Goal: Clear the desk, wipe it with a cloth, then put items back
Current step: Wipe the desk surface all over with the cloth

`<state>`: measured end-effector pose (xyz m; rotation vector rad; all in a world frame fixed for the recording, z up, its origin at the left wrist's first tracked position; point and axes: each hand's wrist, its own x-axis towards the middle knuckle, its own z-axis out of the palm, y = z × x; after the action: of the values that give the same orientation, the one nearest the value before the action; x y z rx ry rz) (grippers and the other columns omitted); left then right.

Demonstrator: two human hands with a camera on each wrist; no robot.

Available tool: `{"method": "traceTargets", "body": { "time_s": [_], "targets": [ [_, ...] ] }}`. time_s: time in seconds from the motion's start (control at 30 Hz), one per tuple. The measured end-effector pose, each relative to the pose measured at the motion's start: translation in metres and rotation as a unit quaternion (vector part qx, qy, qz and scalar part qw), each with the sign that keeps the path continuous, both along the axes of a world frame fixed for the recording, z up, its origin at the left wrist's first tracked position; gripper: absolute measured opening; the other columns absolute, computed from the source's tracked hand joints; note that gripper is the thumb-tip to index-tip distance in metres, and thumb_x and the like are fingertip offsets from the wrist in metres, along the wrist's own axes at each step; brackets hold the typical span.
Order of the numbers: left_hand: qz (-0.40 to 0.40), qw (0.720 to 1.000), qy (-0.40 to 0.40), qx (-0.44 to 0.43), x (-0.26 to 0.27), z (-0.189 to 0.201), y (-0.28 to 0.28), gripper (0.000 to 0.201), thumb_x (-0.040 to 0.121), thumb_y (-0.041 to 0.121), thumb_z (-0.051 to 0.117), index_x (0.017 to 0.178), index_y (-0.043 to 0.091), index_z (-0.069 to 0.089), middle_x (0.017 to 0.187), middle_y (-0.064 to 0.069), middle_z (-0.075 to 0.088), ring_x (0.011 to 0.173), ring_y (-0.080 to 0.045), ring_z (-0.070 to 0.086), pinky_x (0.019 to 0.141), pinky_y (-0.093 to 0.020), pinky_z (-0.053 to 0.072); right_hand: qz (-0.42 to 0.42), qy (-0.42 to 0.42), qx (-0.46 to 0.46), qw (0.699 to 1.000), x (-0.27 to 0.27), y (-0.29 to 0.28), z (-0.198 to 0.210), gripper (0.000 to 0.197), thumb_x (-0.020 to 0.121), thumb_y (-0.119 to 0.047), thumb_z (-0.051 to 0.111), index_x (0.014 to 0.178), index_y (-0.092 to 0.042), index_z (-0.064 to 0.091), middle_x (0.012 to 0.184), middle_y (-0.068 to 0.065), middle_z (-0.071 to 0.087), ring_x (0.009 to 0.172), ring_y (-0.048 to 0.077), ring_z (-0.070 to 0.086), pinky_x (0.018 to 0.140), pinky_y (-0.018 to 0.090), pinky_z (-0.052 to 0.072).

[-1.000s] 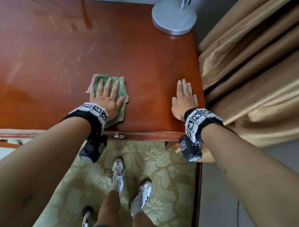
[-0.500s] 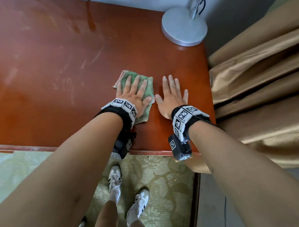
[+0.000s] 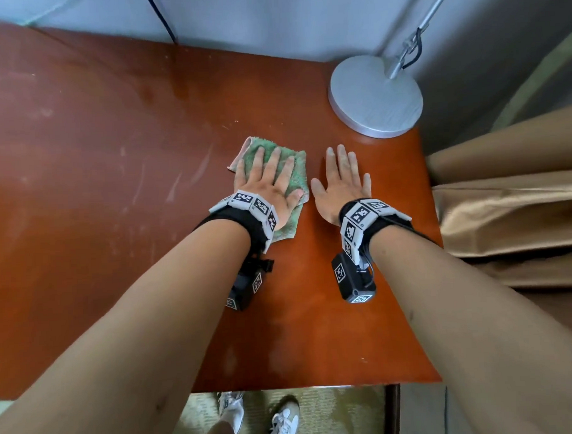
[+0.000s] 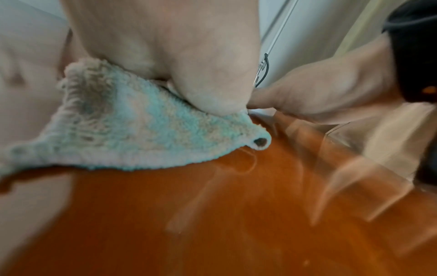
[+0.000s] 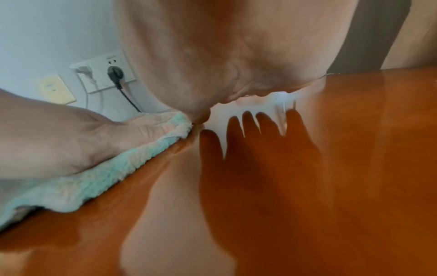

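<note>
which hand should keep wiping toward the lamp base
Left. The left hand already lies flat on the green cloth; the right hand rests bare on the desk before the lamp base.

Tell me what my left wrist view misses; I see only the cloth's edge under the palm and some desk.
Observer: The left hand lies flat on the green cloth, fingers spread.
Operator: Report the right hand.
Observer: The right hand lies flat on the bare desk beside the cloth, holding nothing.
Operator: Name what stands ahead.
Observer: A round lamp base stands at the desk's far right corner.
</note>
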<state>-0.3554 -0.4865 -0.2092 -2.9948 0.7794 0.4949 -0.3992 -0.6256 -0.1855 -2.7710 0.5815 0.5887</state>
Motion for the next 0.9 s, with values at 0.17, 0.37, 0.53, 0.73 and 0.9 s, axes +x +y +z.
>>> {"method": "traceTargets", "body": {
  "time_s": [0.17, 0.37, 0.53, 0.73, 0.9],
  "targets": [
    [-0.019, 1.0, -0.003, 0.004, 0.035, 0.001, -0.028, 0.065, 0.096, 0.058, 0.007, 0.152, 0.03, -0.01, 0.159, 0.004, -0.015, 0.146, -0.023, -0.017, 0.117, -0.049, -0.011, -0.003, -0.024, -0.015, 1.0, 0.034, -0.02, -0.006, 0.062, 0.103, -0.034, 0.02, 0.154, -0.019, -0.012, 0.16, -0.005, -0.022, 0.147, 0.013, -0.02, 0.12, 0.043, -0.006],
    [0.004, 1.0, 0.002, 0.022, 0.08, 0.004, -0.068, 0.065, 0.096, 0.058, 0.006, 0.151, 0.029, -0.011, 0.159, 0.004, -0.016, 0.146, -0.024, -0.016, 0.117, -0.05, -0.01, 0.107, -0.082, 0.027, 0.99, 0.069, -0.044, -0.003, 0.057, 0.104, -0.022, 0.023, 0.155, -0.013, -0.002, 0.163, 0.0, -0.012, 0.149, 0.014, -0.011, 0.122, 0.041, 0.004],
    [0.032, 0.999, -0.001, 0.01, 0.112, 0.004, -0.079, 0.062, 0.098, 0.052, 0.01, 0.151, 0.029, -0.011, 0.16, 0.003, -0.014, 0.146, -0.025, -0.015, 0.117, -0.05, -0.009, 0.129, -0.098, 0.07, 0.984, 0.092, -0.05, -0.006, 0.058, 0.104, -0.021, 0.025, 0.155, -0.009, 0.0, 0.163, 0.005, -0.007, 0.15, 0.017, -0.007, 0.122, 0.038, 0.006],
    [0.054, 0.999, -0.001, 0.0, 0.146, 0.003, -0.084, 0.063, 0.098, 0.054, 0.011, 0.152, 0.029, -0.006, 0.16, 0.003, -0.01, 0.147, -0.025, -0.012, 0.117, -0.05, -0.009, 0.106, -0.055, 0.108, 0.987, 0.109, -0.048, -0.009, 0.066, 0.104, -0.034, 0.028, 0.154, -0.011, -0.007, 0.162, 0.004, -0.014, 0.149, 0.015, -0.013, 0.119, 0.033, -0.007],
    [0.053, 0.999, -0.005, -0.001, 0.175, 0.001, -0.089, 0.063, 0.097, 0.057, 0.013, 0.152, 0.031, -0.004, 0.16, 0.005, -0.008, 0.147, -0.023, -0.01, 0.117, -0.049, -0.008, 0.093, 0.007, 0.03, 0.995, 0.111, -0.037, -0.012, 0.092, 0.092, -0.065, 0.031, 0.152, -0.015, -0.018, 0.159, -0.001, -0.027, 0.145, 0.012, -0.025, 0.119, 0.034, -0.011]
  ]
}}
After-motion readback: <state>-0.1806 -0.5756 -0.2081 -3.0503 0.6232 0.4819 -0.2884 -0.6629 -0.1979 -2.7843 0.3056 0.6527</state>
